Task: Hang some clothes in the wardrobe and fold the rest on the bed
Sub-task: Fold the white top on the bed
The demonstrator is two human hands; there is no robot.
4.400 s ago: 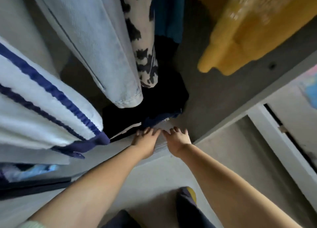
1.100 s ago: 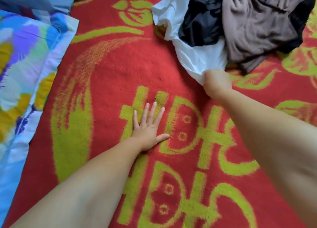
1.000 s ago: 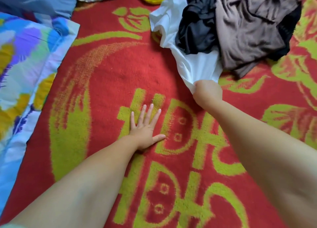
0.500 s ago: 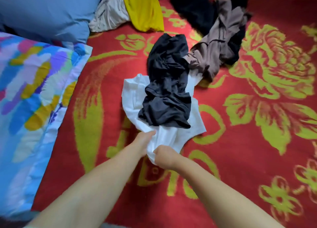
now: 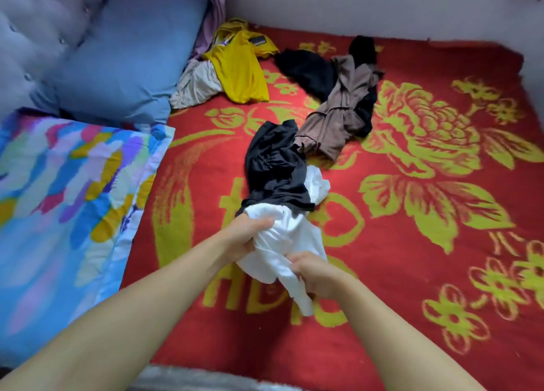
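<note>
The red blanket [image 5: 412,272] w/ yellow flowers is spread over the whole bed. At 9 o'clock a bright pillow [image 5: 64,199] is seen, and a blue pillow [image 5: 126,54] at 10 o'clock. At 12 o'clock a yellow top [image 5: 238,66] is left in a heap, w/ a brown garment [image 5: 338,116] and black clothes [image 5: 306,69] at 1 o'clock.

In the middle the white shirt [image 5: 282,237] is held up a bit off the blanket. It is gripped by the left hand [image 5: 247,237], fingers curled round a bunch of cloth. Its lower edge is pinched by the right hand [image 5: 315,272].

The dark top [image 5: 276,166] is still lying on the far end of the white shirt. If the shirt is pulled more, the dark top may prob. be dragged along and get tangled. The shirt is bunched up, so it could be folded w/ creases if not shaken flat first.
</note>
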